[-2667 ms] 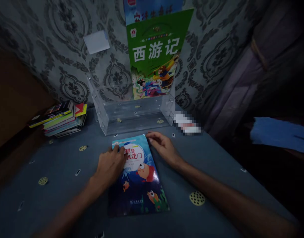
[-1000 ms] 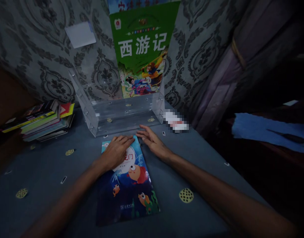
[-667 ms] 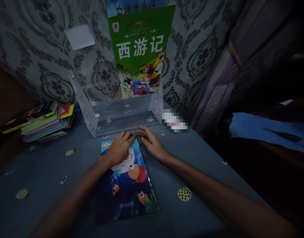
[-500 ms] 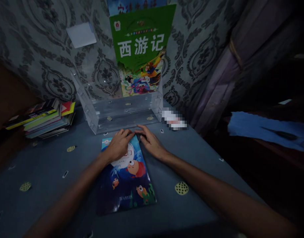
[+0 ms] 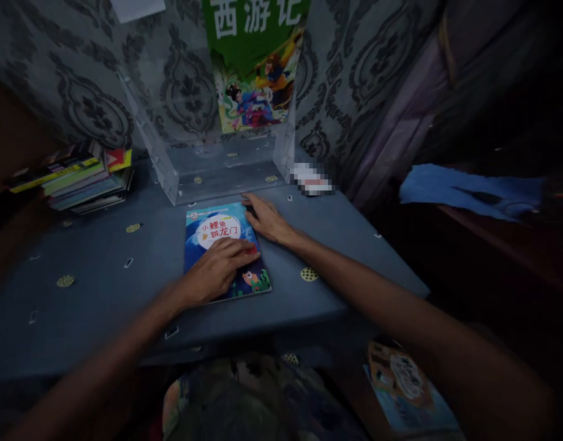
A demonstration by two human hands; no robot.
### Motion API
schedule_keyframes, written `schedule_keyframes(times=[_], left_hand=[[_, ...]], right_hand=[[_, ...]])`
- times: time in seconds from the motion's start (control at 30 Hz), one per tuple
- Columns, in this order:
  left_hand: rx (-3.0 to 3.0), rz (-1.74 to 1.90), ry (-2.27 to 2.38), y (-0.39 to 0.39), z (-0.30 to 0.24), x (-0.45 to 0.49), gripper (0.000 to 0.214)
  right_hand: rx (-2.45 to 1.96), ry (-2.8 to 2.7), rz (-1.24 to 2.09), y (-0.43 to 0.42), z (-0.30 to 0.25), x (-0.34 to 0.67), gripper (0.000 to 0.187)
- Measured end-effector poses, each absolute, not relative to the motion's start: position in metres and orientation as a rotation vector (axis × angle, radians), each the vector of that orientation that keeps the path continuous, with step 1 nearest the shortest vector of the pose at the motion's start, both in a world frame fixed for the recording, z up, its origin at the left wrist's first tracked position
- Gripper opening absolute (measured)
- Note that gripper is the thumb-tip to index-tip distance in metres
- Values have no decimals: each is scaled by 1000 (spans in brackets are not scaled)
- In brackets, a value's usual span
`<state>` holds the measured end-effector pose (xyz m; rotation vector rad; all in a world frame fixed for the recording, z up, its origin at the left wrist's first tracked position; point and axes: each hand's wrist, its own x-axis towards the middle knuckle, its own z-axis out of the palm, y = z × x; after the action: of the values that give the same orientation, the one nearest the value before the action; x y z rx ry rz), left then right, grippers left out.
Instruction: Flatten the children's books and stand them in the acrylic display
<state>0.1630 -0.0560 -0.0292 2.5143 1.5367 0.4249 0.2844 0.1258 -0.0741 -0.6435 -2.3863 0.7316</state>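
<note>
A blue picture book point(image 5: 201, 248) lies shut and flat on the table, its cover showing a white circle with red characters and orange fish. My left hand point(image 5: 219, 269) rests on the lower half of the cover, fingers stretched out toward the right edge. At the book's upper right corner lies my right hand point(image 5: 265, 219), its fingers extended along the edge and the thumb close beside the cover. Neither hand grips anything. Behind the book stands a clear acrylic rack point(image 5: 171, 177), with a green book point(image 5: 258, 73) standing upright in its back.
A stack of books point(image 5: 88, 177) sits at the table's left. Right of the rack lies a blurred-out white item point(image 5: 313, 179). More books point(image 5: 410, 386) lie below the table edge at lower right. A blue cloth point(image 5: 469, 190) lies beyond the right side.
My left hand has slid from the top of the cover down to its lower part, baring the title. My right hand stays by the upper right corner. The view has tilted downward.
</note>
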Motion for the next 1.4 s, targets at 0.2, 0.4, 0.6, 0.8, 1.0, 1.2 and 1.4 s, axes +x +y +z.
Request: schedule_keyframes(times=[0.2, 0.4, 0.6, 0.8, 1.0, 1.2, 1.4], left_hand=[[2516, 386, 1504, -104, -31, 189, 47], [2525, 499, 1512, -112, -39, 192, 47], [2519, 579, 1518, -111, -42, 192, 45], [2491, 615, 1557, -114, -44, 195, 44], [2306, 724, 1518, -114, -35, 182, 47], [2238, 695, 2035, -91, -51, 115, 40], [2104, 529, 2365, -64, -63, 73, 45]], right_hand=[[-686, -2457, 610, 121, -70, 283, 46], [-672, -2495, 553, 117, -69, 283, 42], [-627, -2568, 490, 100, -68, 298, 39], [-506, -2624, 424, 66, -70, 328, 44], [-437, -2661, 366, 51, -72, 348, 46], [-478, -2789, 276, 38, -48, 333, 43], [-308, -2929, 340, 28, -32, 269, 54]])
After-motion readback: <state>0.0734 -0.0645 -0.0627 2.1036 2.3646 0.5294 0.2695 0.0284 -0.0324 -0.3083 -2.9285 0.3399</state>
